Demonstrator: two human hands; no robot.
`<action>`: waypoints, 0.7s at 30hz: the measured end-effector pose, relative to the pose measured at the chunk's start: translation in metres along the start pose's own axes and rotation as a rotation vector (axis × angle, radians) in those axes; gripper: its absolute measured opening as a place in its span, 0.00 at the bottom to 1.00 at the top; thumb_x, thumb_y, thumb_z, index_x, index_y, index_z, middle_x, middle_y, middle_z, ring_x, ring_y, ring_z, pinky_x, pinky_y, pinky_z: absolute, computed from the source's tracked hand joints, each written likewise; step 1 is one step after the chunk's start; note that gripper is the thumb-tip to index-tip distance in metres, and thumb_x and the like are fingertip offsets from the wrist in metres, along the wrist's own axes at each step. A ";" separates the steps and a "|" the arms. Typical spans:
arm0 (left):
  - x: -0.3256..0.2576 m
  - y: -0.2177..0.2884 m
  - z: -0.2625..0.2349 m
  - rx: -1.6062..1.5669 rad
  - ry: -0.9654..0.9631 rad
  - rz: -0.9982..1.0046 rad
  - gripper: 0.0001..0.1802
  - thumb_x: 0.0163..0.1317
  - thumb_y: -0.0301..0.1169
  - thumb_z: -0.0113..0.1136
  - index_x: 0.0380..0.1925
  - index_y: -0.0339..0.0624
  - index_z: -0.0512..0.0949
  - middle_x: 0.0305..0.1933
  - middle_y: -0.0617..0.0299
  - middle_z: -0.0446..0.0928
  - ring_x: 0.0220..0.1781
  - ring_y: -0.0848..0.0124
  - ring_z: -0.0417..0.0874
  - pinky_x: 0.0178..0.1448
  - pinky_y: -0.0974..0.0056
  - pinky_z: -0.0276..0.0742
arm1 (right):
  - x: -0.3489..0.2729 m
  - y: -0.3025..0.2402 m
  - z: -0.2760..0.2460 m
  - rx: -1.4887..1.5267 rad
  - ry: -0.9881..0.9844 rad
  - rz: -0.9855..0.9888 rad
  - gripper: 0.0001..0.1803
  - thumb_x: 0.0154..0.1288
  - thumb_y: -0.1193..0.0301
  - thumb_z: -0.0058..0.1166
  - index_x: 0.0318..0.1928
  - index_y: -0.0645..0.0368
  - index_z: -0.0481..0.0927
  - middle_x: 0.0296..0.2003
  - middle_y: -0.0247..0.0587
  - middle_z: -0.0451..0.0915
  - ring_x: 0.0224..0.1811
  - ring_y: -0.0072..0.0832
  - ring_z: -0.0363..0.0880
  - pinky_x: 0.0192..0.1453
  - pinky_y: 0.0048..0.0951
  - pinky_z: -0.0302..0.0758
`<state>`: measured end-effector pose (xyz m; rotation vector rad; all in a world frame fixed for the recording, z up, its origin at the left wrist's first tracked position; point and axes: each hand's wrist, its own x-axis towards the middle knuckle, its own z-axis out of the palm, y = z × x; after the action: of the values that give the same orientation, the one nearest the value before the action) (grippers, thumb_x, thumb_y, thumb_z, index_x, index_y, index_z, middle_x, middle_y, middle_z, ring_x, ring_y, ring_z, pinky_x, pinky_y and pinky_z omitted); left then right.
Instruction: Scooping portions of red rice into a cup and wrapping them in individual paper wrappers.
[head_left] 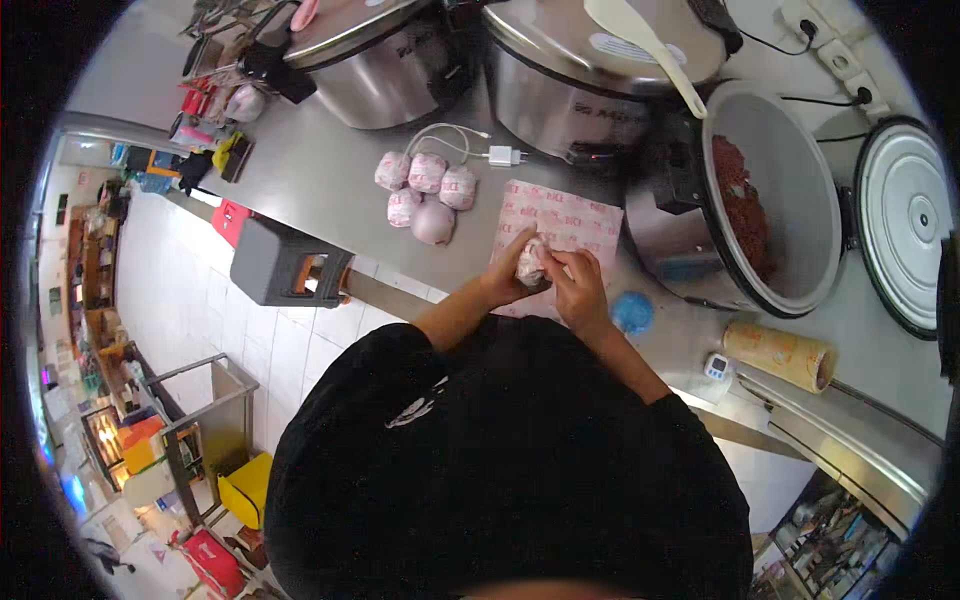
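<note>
A small ball wrapped in white and pink paper [532, 262] sits between my two hands, just above the counter. My left hand [508, 274] is closed around its left side. The fingers of my right hand [578, 282] pinch the paper at its right side. What lies inside the paper is hidden. Under and behind my hands, pink printed wrapping paper [590, 222] lies flat on the steel counter [340, 200]. To the left, several finished-looking wrapped balls [427, 172] are grouped together, beside a rounder, smoother pale pink one [433, 222].
An open rice cooker [790, 190] with reddish-brown rice [740, 205] stands at right, its lid [905, 225] beside it. Two closed cookers [590, 105] stand behind; one bears a white paddle [645, 45]. A charger [503, 156], blue round object [632, 312], timer [716, 366] and film roll [780, 356] are nearby.
</note>
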<state>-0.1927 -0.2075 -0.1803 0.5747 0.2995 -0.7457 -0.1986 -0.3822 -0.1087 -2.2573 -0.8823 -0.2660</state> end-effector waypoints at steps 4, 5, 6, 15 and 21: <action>-0.025 0.029 0.046 -0.422 0.042 0.008 0.26 0.63 0.56 0.51 0.45 0.45 0.73 0.41 0.61 0.78 0.40 0.69 0.79 0.46 0.59 0.78 | 0.013 -0.016 0.009 0.172 0.101 0.078 0.21 0.56 0.84 0.49 0.52 0.63 0.77 0.48 0.45 0.78 0.54 0.43 0.75 0.69 0.45 0.61; -0.030 0.034 0.054 -0.459 0.034 0.036 0.28 0.62 0.57 0.53 0.46 0.44 0.73 0.41 0.60 0.78 0.39 0.68 0.80 0.47 0.59 0.79 | 0.015 -0.023 0.012 0.172 0.100 0.081 0.21 0.56 0.84 0.49 0.52 0.63 0.77 0.48 0.45 0.78 0.54 0.43 0.75 0.69 0.45 0.61; -0.037 0.042 0.069 -0.457 0.033 0.031 0.28 0.62 0.57 0.53 0.46 0.44 0.73 0.41 0.60 0.78 0.39 0.68 0.80 0.47 0.59 0.79 | 0.019 -0.029 0.017 0.255 0.084 0.139 0.22 0.58 0.84 0.48 0.55 0.63 0.74 0.50 0.45 0.78 0.57 0.43 0.73 0.71 0.45 0.56; -0.086 0.119 -0.046 0.975 1.234 0.966 0.25 0.51 0.52 0.69 0.32 0.40 0.79 0.22 0.60 0.77 0.24 0.72 0.77 0.31 0.62 0.74 | -0.035 -0.005 0.004 0.020 -0.249 0.322 0.19 0.53 0.73 0.54 0.49 0.53 0.79 0.52 0.41 0.76 0.60 0.41 0.68 0.71 0.61 0.45; -0.109 0.149 -0.147 1.379 1.538 0.583 0.29 0.57 0.55 0.59 0.47 0.42 0.73 0.43 0.50 0.79 0.43 0.54 0.79 0.46 0.53 0.73 | -0.110 0.007 -0.042 -0.550 -0.256 0.869 0.34 0.51 0.63 0.62 0.61 0.46 0.68 0.62 0.50 0.61 0.61 0.55 0.61 0.63 0.50 0.62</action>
<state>-0.1716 0.0276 -0.1927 2.4065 0.9619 0.3572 -0.2734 -0.4716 -0.1263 -2.9893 0.1558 0.2146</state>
